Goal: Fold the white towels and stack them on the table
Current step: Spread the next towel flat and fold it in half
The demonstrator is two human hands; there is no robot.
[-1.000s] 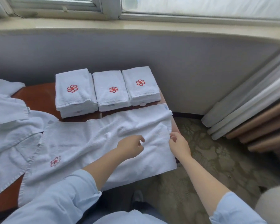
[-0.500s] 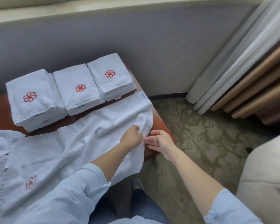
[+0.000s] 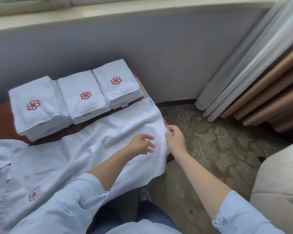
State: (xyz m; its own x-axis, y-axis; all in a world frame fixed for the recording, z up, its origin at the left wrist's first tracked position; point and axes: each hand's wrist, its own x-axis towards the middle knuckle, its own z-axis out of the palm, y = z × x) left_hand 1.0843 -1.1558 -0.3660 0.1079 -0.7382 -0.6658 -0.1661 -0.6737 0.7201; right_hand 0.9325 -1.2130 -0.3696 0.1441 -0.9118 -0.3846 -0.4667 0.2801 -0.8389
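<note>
A long white towel (image 3: 85,154) with a red flower emblem lies spread along the front of the brown table (image 3: 0,122). Its right end hangs over the table's right edge. My right hand (image 3: 175,139) pinches that right edge of the towel. My left hand (image 3: 140,144) hovers just left of it over the cloth, fingers loosely spread and holding nothing. Behind the towel, three stacks of folded white towels stand side by side: a left stack (image 3: 39,107), a middle stack (image 3: 82,97) and a right stack (image 3: 118,83).
More unfolded white cloth (image 3: 0,159) lies heaped at the table's left. A grey wall runs behind the table. Curtains (image 3: 254,70) hang at the right above patterned carpet (image 3: 210,142). A pale upholstered seat (image 3: 281,179) fills the lower right corner.
My left hand has let go of the towel's edge and opened, drawing slightly left. My right hand has taken the edge in a pinch. The view has shifted slightly.
</note>
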